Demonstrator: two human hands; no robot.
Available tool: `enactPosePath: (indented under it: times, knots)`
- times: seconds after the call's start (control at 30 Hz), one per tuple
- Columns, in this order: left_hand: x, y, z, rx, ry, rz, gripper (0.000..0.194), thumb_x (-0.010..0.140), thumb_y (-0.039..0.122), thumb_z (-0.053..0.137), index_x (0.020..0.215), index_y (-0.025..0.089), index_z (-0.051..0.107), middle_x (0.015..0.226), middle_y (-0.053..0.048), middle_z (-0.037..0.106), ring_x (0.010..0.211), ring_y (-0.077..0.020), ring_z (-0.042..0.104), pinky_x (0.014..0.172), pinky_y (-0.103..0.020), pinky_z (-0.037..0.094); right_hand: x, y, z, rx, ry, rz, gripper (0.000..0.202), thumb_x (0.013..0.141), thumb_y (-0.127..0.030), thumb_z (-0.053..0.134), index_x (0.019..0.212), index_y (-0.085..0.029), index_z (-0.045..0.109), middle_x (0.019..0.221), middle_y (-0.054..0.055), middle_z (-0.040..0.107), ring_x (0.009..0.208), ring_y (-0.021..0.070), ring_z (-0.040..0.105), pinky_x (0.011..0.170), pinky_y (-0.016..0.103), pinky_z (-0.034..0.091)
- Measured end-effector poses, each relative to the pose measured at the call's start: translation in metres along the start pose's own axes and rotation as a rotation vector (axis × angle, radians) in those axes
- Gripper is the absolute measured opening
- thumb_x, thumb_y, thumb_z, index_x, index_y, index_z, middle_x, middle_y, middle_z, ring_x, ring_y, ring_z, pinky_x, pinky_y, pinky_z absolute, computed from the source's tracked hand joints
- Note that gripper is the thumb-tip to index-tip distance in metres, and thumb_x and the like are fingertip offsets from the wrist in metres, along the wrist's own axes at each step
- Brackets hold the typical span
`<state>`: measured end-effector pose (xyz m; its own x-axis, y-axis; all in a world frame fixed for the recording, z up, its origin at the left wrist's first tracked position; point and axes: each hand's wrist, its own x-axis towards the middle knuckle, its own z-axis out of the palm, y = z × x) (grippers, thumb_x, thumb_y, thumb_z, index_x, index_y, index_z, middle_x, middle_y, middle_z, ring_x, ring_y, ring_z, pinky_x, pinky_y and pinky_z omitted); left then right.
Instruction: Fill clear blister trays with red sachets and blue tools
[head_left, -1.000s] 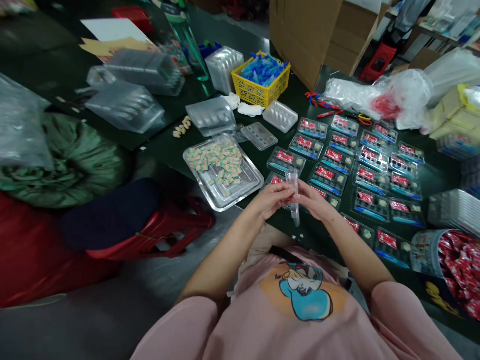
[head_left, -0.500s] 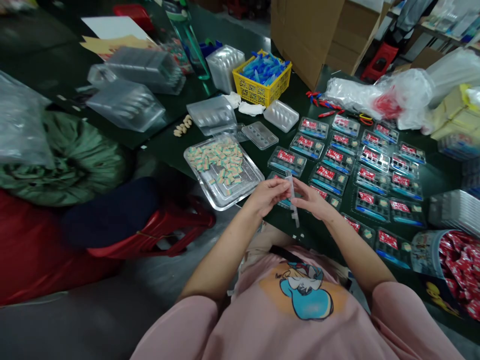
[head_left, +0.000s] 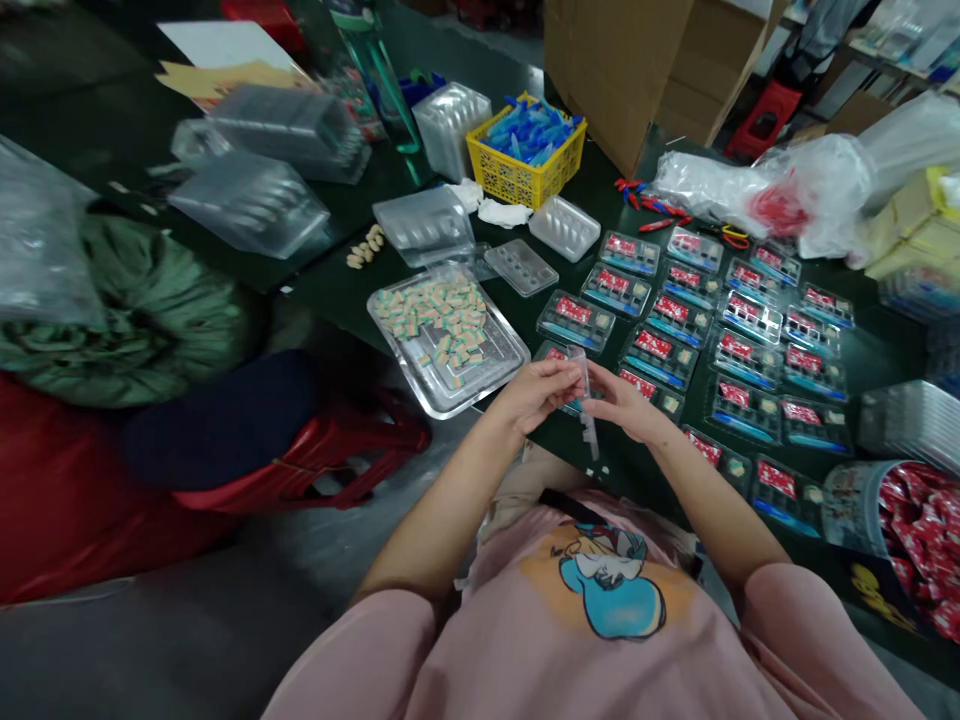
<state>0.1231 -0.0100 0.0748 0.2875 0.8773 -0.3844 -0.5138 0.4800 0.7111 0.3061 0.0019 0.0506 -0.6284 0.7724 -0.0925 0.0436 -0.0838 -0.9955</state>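
Observation:
Close to the table's front edge, a clear plastic blister tray (head_left: 590,432) is held nearly edge-on between my hands. The thumb and fingers of my left hand (head_left: 541,392) pinch it from the left. From the other side, my right hand (head_left: 624,402) grips it with curved fingers. Just beyond the hands lies a filled blister tray (head_left: 552,352), partly hidden by them. To the left, a metal tray (head_left: 491,378) carries a heap of small beige-and-green blocks (head_left: 457,318). Rows of filled blister trays (head_left: 660,357), with red packets and blue pen-like items, spread out to the right.
A yellow basket (head_left: 510,178) of blue pen-like items stands at the back. Stacked clear trays (head_left: 251,205) lie at left, near a tall bottle (head_left: 375,75). A tub (head_left: 851,505) of red packets is at right. A red stool (head_left: 300,470) stands left of the table.
My hands and the clear blister tray stay in almost the same place. The tray has turned slightly, and the whole view has shifted a little.

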Motion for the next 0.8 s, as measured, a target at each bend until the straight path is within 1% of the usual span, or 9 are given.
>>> enactPosePath:
  times: [0.13, 0.27, 0.33, 0.47, 0.57, 0.67, 0.8]
  knots:
    - [-0.001, 0.0, 0.001, 0.021, 0.02, -0.007, 0.041, 0.048, 0.036, 0.093, 0.072, 0.011, 0.07, 0.066, -0.001, 0.067, 0.058, -0.0076, 0.061, 0.063, -0.019, 0.05, 0.0, 0.004, -0.001, 0.014, 0.001, -0.002, 0.084, 0.077, -0.05, 0.074, 0.149, -0.027, 0.039, 0.149, 0.008, 0.046, 0.133, 0.0284, 0.046, 0.114, 0.049, 0.035]
    - [-0.004, 0.0, 0.0, 0.101, 0.062, 0.081, 0.037, 0.053, 0.036, 0.09, 0.072, 0.013, 0.071, 0.068, -0.001, 0.068, 0.061, -0.0088, 0.062, 0.067, -0.022, 0.05, -0.001, 0.009, -0.001, -0.012, 0.031, 0.029, 0.085, 0.077, -0.048, 0.074, 0.15, -0.027, 0.037, 0.15, 0.009, 0.044, 0.134, 0.0296, 0.045, 0.108, 0.048, 0.042]
    - [-0.006, 0.0, 0.0, 0.15, 0.053, 0.118, 0.034, 0.056, 0.037, 0.088, 0.072, 0.013, 0.07, 0.068, 0.0, 0.068, 0.061, -0.0094, 0.062, 0.067, -0.023, 0.05, -0.003, 0.011, -0.001, -0.023, 0.037, 0.037, 0.084, 0.078, -0.047, 0.074, 0.15, -0.027, 0.036, 0.151, 0.009, 0.043, 0.134, 0.0295, 0.045, 0.105, 0.047, 0.045]
    - [-0.009, 0.001, -0.002, 0.21, 0.0, 0.135, 0.032, 0.061, 0.039, 0.085, 0.071, 0.013, 0.071, 0.068, -0.002, 0.068, 0.061, -0.0104, 0.062, 0.065, -0.023, 0.05, -0.009, 0.013, 0.0, -0.014, 0.015, 0.063, 0.085, 0.078, -0.047, 0.074, 0.15, -0.028, 0.035, 0.15, 0.009, 0.043, 0.132, 0.0289, 0.047, 0.104, 0.048, 0.046]
    - [-0.009, 0.003, -0.002, 0.241, -0.001, 0.162, 0.03, 0.062, 0.038, 0.084, 0.072, 0.013, 0.071, 0.068, -0.002, 0.069, 0.061, -0.0105, 0.062, 0.065, -0.023, 0.049, -0.013, 0.013, 0.001, -0.013, -0.004, 0.085, 0.085, 0.077, -0.047, 0.074, 0.15, -0.028, 0.035, 0.151, 0.008, 0.042, 0.129, 0.0288, 0.049, 0.102, 0.047, 0.047]
    - [-0.008, 0.004, -0.002, 0.264, -0.004, 0.181, 0.027, 0.063, 0.036, 0.083, 0.071, 0.013, 0.072, 0.067, -0.002, 0.069, 0.061, -0.0104, 0.062, 0.065, -0.023, 0.049, -0.015, 0.012, 0.002, 0.0, -0.028, 0.078, 0.081, 0.079, -0.046, 0.073, 0.15, -0.028, 0.036, 0.153, 0.008, 0.041, 0.129, 0.0279, 0.05, 0.102, 0.046, 0.048]
    - [-0.008, 0.005, 0.0, 0.253, 0.007, 0.158, 0.027, 0.061, 0.035, 0.083, 0.072, 0.013, 0.072, 0.068, -0.002, 0.069, 0.061, -0.0107, 0.062, 0.065, -0.024, 0.049, -0.016, 0.012, 0.002, 0.026, -0.049, 0.057, 0.077, 0.081, -0.044, 0.072, 0.148, -0.028, 0.038, 0.152, 0.007, 0.042, 0.129, 0.0261, 0.05, 0.105, 0.045, 0.045]
